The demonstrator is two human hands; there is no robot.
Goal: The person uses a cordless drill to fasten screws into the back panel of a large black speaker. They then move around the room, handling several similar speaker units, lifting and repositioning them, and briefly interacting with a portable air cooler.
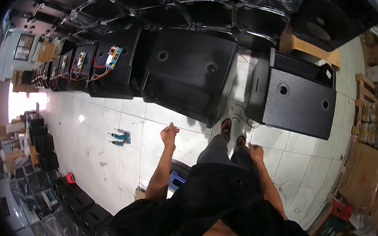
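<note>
black speaker cabinets (189, 74) | white tiled floor (104, 127) | blue screwdriver (121, 135)

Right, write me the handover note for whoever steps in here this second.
Left hand: raised in front of the body, fingers curled, holding nothing that shows.
Right hand: down by the thigh, loosely closed, no grip on anything that I can make out.
The person stands on the white tiled floor facing two big black speaker cabinets: one straight ahead of the left hand, one ahead to the right.
A blue-handled tool lies on the tiles to the left.
More cabinets with exposed wiring boards line the left.
Done: neither near cabinet is being touched.
Left: cannot tell from this view.
</note>
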